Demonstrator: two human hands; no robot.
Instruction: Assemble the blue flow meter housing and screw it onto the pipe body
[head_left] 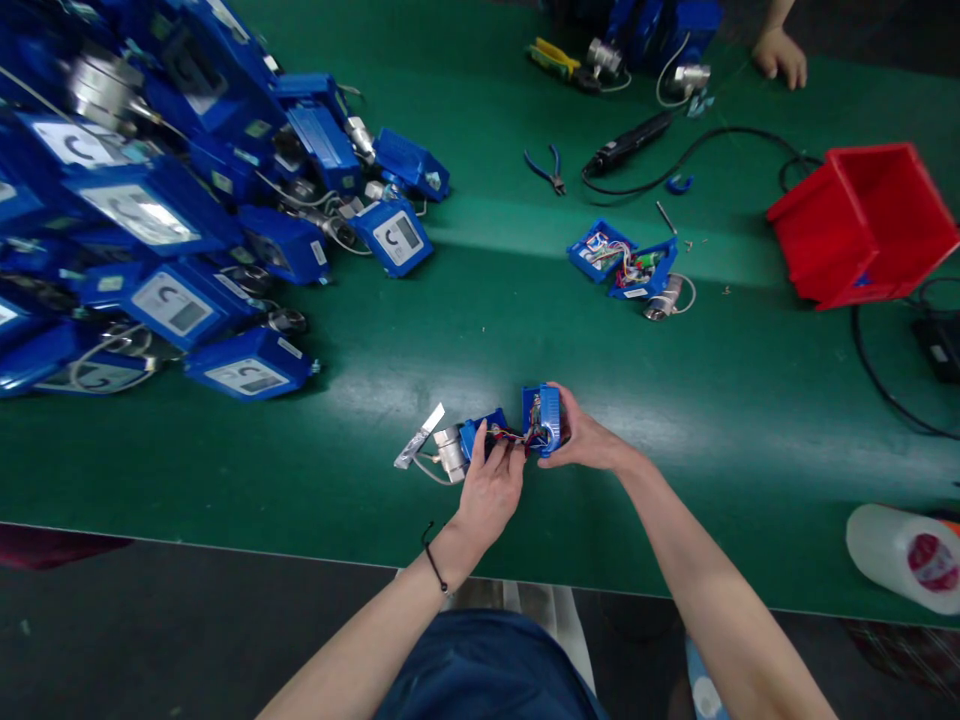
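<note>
My left hand (491,487) is closed on the lower half of an opened blue device housing (481,436), fingers curled over it near the coloured wires inside. My right hand (585,440) grips the other blue housing half (544,418), held upright on its edge. Wires join the two halves. A silver metal fitting (450,452) with a flat foil tab (420,437) lies on the green table (480,320) just left of my left hand, joined to the housing by a cable.
A big heap of blue devices (165,210) fills the left. Another opened blue device (626,265) lies mid-table, with pliers (547,168) and a black corded tool (626,143) behind. A red bin (862,222) stands right, a tape roll (907,555) near right. Another person's hand (780,52) rests at the far edge.
</note>
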